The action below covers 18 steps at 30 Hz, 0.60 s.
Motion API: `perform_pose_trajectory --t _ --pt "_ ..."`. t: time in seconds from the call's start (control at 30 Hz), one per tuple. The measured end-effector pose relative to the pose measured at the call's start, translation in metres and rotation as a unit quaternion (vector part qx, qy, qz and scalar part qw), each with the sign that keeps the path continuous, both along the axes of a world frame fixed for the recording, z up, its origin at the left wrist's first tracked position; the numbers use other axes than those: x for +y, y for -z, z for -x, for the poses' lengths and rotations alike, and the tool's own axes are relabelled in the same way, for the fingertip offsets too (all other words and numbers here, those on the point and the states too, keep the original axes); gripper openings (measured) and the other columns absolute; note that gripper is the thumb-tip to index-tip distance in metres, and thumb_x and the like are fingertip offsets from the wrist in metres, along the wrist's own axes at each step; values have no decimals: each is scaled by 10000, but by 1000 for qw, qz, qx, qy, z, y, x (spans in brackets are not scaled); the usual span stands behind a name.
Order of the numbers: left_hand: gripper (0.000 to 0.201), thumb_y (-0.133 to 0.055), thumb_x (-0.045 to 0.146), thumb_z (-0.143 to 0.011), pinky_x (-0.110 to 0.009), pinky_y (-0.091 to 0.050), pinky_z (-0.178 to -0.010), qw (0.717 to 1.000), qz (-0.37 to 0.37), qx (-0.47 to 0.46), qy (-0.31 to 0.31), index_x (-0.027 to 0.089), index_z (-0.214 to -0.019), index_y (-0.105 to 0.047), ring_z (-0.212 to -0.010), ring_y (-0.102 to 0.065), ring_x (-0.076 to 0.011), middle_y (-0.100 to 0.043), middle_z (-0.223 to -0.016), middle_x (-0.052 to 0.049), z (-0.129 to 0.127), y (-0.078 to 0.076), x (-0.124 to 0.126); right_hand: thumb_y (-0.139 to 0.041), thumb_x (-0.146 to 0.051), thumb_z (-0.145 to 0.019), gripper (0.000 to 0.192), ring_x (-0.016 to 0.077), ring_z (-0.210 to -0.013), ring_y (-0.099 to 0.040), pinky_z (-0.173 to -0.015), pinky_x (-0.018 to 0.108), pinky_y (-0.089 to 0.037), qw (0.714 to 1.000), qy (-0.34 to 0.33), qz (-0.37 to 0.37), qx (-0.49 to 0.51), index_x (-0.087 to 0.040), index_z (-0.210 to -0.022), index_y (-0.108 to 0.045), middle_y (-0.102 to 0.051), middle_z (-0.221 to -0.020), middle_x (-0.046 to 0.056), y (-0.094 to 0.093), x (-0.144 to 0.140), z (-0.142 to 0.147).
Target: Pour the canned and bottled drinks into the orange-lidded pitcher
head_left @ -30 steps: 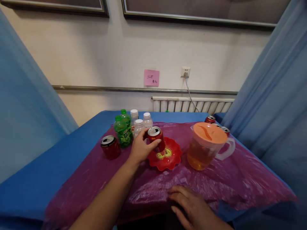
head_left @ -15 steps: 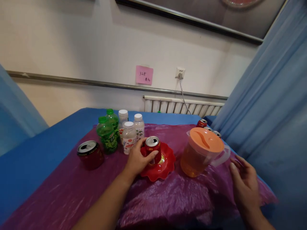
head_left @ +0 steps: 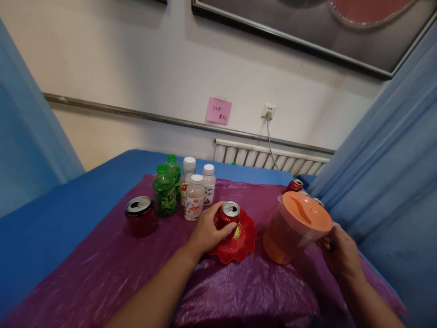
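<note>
A red drink can (head_left: pixel 230 215) with an opened top stands upright on a red scalloped plate (head_left: pixel 248 243). My left hand (head_left: pixel 209 230) is wrapped around the can from the left, thumb in front. To the right is a clear plastic pitcher (head_left: pixel 285 234) with an orange lid (head_left: pixel 307 212) and amber liquid inside. My right hand (head_left: pixel 339 250) has its fingers curled round the pitcher's handle, which is mostly hidden by the lid and hand.
Left of the plate stand two green bottles (head_left: pixel 164 193), several white-capped bottles (head_left: pixel 194 200) and a wide dark red can (head_left: pixel 140 216). More cans (head_left: pixel 295 185) stand behind the pitcher. Purple plastic sheeting (head_left: pixel 146 269) covers the blue surface. Blue curtains (head_left: pixel 392 173) hang at both sides.
My right hand has moved in from beside the pitcher and closed on its handle. The pitcher looks slightly turned. My left hand stays on the can; the whole view has shifted a little.
</note>
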State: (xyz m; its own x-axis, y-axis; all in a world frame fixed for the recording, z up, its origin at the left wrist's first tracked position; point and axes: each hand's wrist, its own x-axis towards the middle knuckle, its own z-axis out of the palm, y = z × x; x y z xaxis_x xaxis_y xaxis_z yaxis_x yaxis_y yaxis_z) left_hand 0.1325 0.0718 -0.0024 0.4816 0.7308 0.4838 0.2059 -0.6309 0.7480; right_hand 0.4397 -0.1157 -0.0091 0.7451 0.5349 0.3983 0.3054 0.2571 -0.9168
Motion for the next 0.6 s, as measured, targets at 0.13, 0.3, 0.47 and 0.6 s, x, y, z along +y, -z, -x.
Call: perform_pose_trajectory --t 0.13,0.3,0.47,0.6 --pt "563 -791 349 -749 -451 -574 -953 1000 4 10 5 238 -1279 -637 -1106 -708 -319 -743 -1222 -113 -1 5 0 -720 -634 -800 550 74 -441 -283 -413 204 -299 996 -35 -19 80 -233 -603 -400 -316 -540 -97 -10 7 2" --pt "638 -799 386 -752 -491 -515 -1050 999 28 39 -7 216 -1331 -592 -1175 -671 -325 -706 -1292 -129 -2 9 0 -877 -549 -678 510 58 -442 -318 -418 179 -299 984 -63 -18 167 -192 -597 -522 -368 -510 -90 -31 15 12" --pt "601 -813 400 -740 -478 -530 -1013 998 30 56 -1 226 -1279 -612 -1123 -684 -320 -723 -1241 -108 -1 8 -2 -931 -564 -593 475 82 -471 -419 -437 205 -338 986 -58 49 151 -169 -741 -714 -539 -558 -37 -47 17 13" --pt "597 -817 391 -743 -477 -520 -1016 998 22 63 18 234 -1280 -611 -1130 -677 -320 -722 -1248 -91 -1 6 -4 -920 -581 -604 469 82 -478 -378 -436 213 -292 988 -65 110 90 -167 -721 -732 -523 -542 -33 -58 17 9"
